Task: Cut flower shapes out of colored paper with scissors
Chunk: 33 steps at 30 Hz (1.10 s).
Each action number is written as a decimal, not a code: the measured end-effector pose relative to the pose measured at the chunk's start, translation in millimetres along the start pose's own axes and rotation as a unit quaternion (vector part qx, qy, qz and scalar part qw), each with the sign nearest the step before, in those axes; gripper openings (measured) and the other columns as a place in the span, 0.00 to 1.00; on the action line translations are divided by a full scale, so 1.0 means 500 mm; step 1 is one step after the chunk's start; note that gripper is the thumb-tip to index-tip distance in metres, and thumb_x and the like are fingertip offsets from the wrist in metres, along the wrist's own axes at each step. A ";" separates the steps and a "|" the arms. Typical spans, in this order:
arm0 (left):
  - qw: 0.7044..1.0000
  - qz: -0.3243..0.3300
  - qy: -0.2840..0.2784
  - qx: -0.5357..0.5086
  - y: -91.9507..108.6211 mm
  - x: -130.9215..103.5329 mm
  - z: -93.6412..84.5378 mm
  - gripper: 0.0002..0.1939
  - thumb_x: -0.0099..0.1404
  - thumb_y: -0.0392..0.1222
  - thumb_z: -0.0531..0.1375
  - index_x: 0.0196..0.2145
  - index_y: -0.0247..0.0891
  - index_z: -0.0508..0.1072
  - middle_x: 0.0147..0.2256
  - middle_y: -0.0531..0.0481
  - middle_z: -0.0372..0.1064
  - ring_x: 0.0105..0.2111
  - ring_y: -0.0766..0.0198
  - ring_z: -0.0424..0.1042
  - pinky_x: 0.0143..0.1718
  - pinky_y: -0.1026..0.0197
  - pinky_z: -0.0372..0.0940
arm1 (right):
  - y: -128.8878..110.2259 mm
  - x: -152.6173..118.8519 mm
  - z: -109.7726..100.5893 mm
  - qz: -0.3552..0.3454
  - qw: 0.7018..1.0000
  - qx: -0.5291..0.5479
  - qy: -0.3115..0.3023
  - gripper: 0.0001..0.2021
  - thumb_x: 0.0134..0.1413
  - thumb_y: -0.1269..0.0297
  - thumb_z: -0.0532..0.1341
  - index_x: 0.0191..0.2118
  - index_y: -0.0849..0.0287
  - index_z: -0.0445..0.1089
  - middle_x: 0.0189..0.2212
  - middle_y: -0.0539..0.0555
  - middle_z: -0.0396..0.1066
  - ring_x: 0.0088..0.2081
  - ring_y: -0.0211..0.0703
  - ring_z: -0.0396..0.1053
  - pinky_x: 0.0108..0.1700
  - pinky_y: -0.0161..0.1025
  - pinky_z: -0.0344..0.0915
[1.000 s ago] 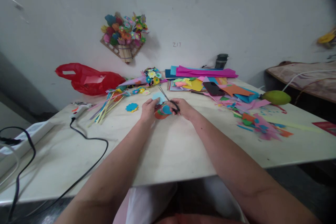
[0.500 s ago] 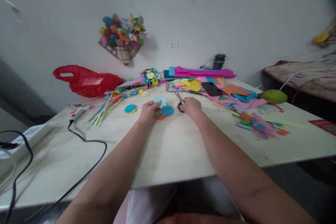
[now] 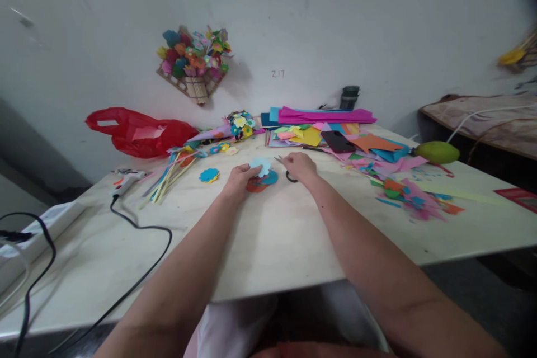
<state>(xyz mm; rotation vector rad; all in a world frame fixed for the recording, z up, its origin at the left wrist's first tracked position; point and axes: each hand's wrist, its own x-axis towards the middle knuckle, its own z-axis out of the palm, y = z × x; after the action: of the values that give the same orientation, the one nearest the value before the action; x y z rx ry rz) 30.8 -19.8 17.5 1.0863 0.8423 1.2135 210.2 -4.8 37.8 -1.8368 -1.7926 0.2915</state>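
Between the thumb and fingers of my left hand (image 3: 242, 179) is a pale blue paper flower (image 3: 260, 166) with a scalloped edge. Under and beside it on the table lie a darker blue paper circle (image 3: 272, 178) and an orange paper circle (image 3: 254, 186), partly covered. My right hand (image 3: 301, 166) is closed around a pair of scissors (image 3: 291, 177); a black handle loop shows below the fingers and the blade tips point left toward the flower, a small gap away. To the left rests a small stack of blue and yellow cut flowers (image 3: 209, 175).
Paper strips (image 3: 161, 182), a glue gun (image 3: 128, 182) with its cord and a power strip (image 3: 42, 224) lie left. A red plastic bag (image 3: 146, 137) and paper bouquet (image 3: 242, 124) stand behind. Coloured sheets (image 3: 323, 116), a phone (image 3: 338, 141) and paper scraps (image 3: 413, 201) fill the right.
My right hand has turned, and the scissor blades have swung down to point left at the flower. The pale blue flower has shifted slightly right and down.
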 end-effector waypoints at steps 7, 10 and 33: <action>0.999 -0.005 -0.024 0.039 -0.008 0.007 -0.011 0.16 0.42 0.44 0.69 0.25 0.30 0.72 0.22 0.46 0.71 0.23 0.64 0.71 0.30 0.63 0.67 | -0.020 -0.017 0.033 -0.026 0.909 0.397 -0.122 0.21 0.49 0.46 0.55 0.32 0.63 0.69 0.31 0.56 0.72 0.26 0.36 0.66 0.18 0.29 0.52; 0.998 -0.005 -0.034 0.053 -0.009 0.007 -0.010 0.16 0.43 0.46 0.68 0.24 0.31 0.71 0.22 0.46 0.71 0.22 0.64 0.71 0.27 0.63 0.66 | -0.026 -0.023 0.039 -0.028 0.893 0.431 -0.128 0.20 0.44 0.47 0.59 0.29 0.63 0.68 0.26 0.54 0.69 0.25 0.35 0.65 0.17 0.28 0.51; 0.997 -0.020 -0.008 0.071 -0.014 0.010 -0.005 0.18 0.45 0.50 0.67 0.26 0.30 0.72 0.23 0.43 0.73 0.23 0.60 0.72 0.27 0.60 0.67 | 0.025 0.030 0.045 0.048 0.939 0.319 0.122 0.14 0.49 0.56 0.54 0.24 0.61 0.68 0.16 0.49 0.65 0.22 0.39 0.66 0.24 0.31 0.58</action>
<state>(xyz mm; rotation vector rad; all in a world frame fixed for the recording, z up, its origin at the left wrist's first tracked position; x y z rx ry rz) 31.6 -14.5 10.1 1.1861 0.9442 1.1234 210.5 15.7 16.1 -1.4148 -1.2412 0.5772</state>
